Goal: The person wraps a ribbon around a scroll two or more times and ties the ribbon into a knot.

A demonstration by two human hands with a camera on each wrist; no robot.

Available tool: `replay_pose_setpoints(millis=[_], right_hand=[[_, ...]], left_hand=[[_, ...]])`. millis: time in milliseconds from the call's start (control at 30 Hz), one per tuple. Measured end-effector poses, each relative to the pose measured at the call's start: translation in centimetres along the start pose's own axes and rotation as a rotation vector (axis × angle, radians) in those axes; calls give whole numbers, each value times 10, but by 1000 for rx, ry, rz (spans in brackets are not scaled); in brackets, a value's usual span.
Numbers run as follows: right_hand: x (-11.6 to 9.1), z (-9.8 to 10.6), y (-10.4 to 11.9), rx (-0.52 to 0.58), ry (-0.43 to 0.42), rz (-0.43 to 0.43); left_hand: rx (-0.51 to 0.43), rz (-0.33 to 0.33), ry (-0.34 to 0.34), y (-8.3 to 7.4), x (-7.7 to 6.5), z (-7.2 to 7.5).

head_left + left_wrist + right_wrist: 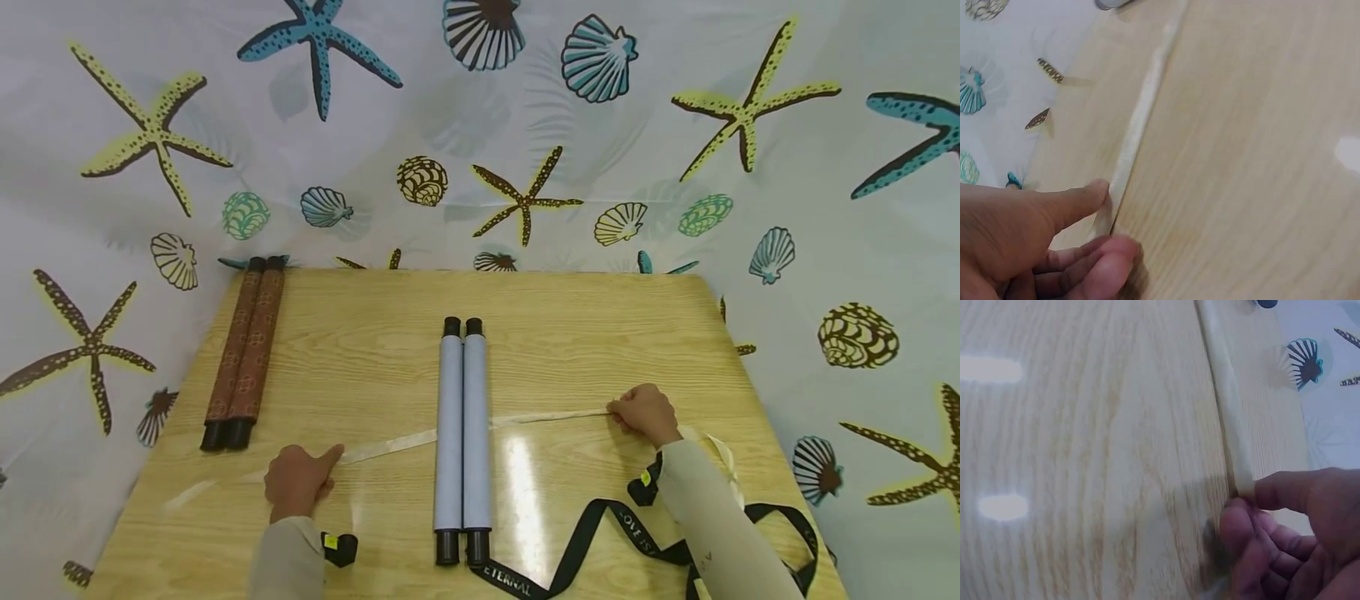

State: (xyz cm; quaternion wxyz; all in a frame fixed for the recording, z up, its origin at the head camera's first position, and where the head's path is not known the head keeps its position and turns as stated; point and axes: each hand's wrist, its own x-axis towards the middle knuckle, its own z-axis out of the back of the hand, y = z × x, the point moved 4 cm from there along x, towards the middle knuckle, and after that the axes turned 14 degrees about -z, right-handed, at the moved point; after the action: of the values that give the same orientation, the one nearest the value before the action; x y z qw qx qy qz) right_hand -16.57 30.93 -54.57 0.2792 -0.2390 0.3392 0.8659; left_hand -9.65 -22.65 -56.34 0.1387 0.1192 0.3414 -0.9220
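Observation:
A cream ribbon (390,447) runs across the wooden table, passing beneath two pale grey-white rolls with black ends (450,433). My left hand (297,481) has the ribbon between its thumb and curled fingers, left of the rolls; the thumb lies along the ribbon's edge in the left wrist view. To the right of the rolls, my right hand (645,414) pinches the same ribbon (1225,394) between thumb and fingers, close to the tabletop. Past each hand, more of the ribbon trails off, partly hidden by the right sleeve.
Two brown patterned rolls with black ends (251,350) lie side by side at the table's left. A black ribbon with white lettering (585,542) winds along the front right, partly under the right forearm. Behind the table (600,333) hangs a shell-and-starfish printed cloth (360,125).

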Motion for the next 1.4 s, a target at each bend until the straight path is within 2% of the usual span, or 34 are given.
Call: replay_pose_setpoints(millis=[67,167,300,367,433,600,767,900,1000,1067,1233,1333,1400], right_hand=[[2,-1,-1,151,28,12],[3,-2,-3,446,122,-3],[2,4,2,854,290,-50],[-1,12,8,998,360,-67],[-5,21,14,1092,406,-73],[-17,44,31,1169,422,-1],[-23,68,48,1195,336,76],[-28,82,65,1157,241,137],[-37,87,89,1063,185,234],[-46,91,110,1008,158,320],[-78,106,165,941,101,529],[-100,114,195,873,50,614],[-113,114,215,803,48,645]], left_hand=[[-85,-7,-10,2,5,2],[-215,-13,-81,2,12,2],[-401,-29,-291,-2,17,8],[-470,-56,-407,-6,20,16],[-542,-73,-489,-11,23,27],[-683,-109,-597,-29,34,60],[-812,-184,-706,-52,42,100],[-829,-246,-722,-82,40,123],[-825,-359,-715,-115,38,139],[-842,-458,-703,-141,37,148],[-846,-662,-637,-207,26,165],[-769,-798,-608,-241,17,168],[-703,-889,-573,-261,11,167]])
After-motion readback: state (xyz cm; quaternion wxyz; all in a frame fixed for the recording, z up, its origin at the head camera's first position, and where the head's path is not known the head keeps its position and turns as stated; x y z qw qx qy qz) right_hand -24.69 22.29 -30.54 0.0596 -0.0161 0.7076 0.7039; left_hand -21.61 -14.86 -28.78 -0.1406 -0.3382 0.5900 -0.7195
